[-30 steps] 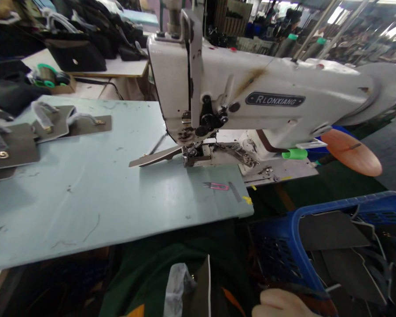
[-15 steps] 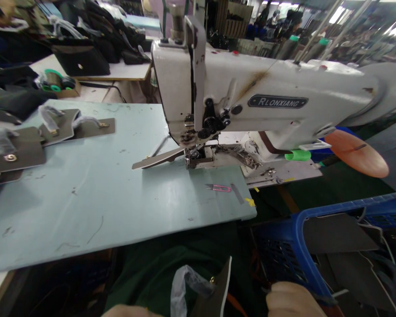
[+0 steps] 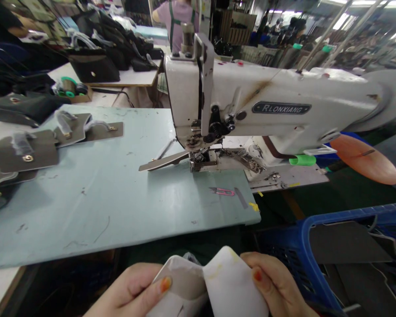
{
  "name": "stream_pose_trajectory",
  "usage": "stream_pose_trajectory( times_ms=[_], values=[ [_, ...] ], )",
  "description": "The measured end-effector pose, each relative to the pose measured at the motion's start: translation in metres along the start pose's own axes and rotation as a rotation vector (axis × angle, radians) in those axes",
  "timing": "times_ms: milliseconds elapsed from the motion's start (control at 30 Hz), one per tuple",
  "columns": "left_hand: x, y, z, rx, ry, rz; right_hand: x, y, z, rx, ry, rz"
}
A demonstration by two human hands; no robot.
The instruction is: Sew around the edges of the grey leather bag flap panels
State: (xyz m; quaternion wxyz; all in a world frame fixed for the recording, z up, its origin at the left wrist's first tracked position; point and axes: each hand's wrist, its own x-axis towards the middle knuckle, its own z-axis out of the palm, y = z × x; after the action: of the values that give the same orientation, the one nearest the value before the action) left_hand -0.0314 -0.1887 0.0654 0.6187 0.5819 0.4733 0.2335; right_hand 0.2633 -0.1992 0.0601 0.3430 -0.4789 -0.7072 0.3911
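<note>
At the bottom of the view my left hand point(image 3: 135, 288) pinches the left side of a folded panel point(image 3: 236, 284), its white and grey inner face turned up. My right hand point(image 3: 273, 281) grips the panel's right edge, thumb on top. Both hands are closed on this one piece, below the table's front edge. A white sewing machine point(image 3: 224, 92) stands beyond them. A flat grey piece point(image 3: 165, 161) lies with its right end at the machine's presser foot.
Pink thread snips point(image 3: 222, 192) lie on the pale blue table point(image 3: 112, 189). Grey flaps with wrapped handles point(image 3: 39, 152) sit at the left. A blue basket point(image 3: 305, 237) of grey panels stands at the right. A person in purple point(image 3: 174, 22) is behind the machine.
Both hands have come up further into view. The panel, seen edge-on before with its wrapped handle showing, now has its pale inner face up between them. The camera view has shifted slightly.
</note>
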Motion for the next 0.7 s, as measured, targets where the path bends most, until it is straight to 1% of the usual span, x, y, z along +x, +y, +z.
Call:
stream_pose_trajectory(
  times_ms=[33, 67, 100, 133, 200, 267, 300, 333, 367, 467, 500, 533, 567, 633, 700],
  values=[
    [0.003, 0.000, 0.000, -0.062, -0.029, -0.061, 0.006, 0.004, 0.002, 0.107, 0.005, 0.018],
    [0.006, 0.000, -0.001, -0.121, -0.031, -0.106, 0.013, 0.007, 0.004, 0.207, 0.009, 0.018],
    [0.007, 0.000, -0.001, -0.175, -0.009, -0.145, 0.020, 0.010, 0.007, 0.275, 0.006, 0.006],
    [0.008, 0.000, -0.001, -0.227, 0.029, -0.181, 0.027, 0.012, 0.011, 0.294, -0.006, -0.009],
    [0.010, -0.001, -0.002, -0.324, 0.093, -0.238, 0.038, 0.013, 0.022, 0.198, -0.049, -0.020],
    [0.012, -0.005, -0.002, -0.395, 0.115, -0.261, 0.045, 0.011, 0.036, 0.058, -0.119, -0.026],
    [0.014, -0.008, -0.002, -0.409, 0.124, -0.252, 0.047, 0.011, 0.043, 0.017, -0.141, -0.033],
    [0.016, -0.011, -0.002, -0.410, 0.161, -0.224, 0.048, 0.010, 0.049, 0.000, -0.146, -0.041],
    [0.018, -0.015, -0.002, -0.402, 0.230, -0.176, 0.048, 0.011, 0.055, 0.000, -0.142, -0.047],
    [0.021, -0.024, -0.004, -0.346, 0.480, 0.067, 0.046, 0.016, 0.065, 0.041, -0.080, -0.048],
    [0.021, -0.025, -0.006, -0.295, 0.523, 0.140, 0.045, 0.019, 0.067, 0.053, -0.060, -0.038],
    [0.021, -0.026, -0.008, -0.224, 0.528, 0.185, 0.044, 0.021, 0.068, 0.061, -0.041, -0.027],
    [0.020, -0.025, -0.011, -0.143, 0.498, 0.199, 0.043, 0.023, 0.068, 0.067, -0.026, -0.015],
    [0.018, -0.022, -0.017, -0.002, 0.412, 0.167, 0.043, 0.025, 0.067, 0.077, -0.012, 0.010],
    [0.018, -0.018, -0.020, 0.070, 0.365, 0.144, 0.044, 0.024, 0.066, 0.102, -0.014, 0.025]
  ],
)
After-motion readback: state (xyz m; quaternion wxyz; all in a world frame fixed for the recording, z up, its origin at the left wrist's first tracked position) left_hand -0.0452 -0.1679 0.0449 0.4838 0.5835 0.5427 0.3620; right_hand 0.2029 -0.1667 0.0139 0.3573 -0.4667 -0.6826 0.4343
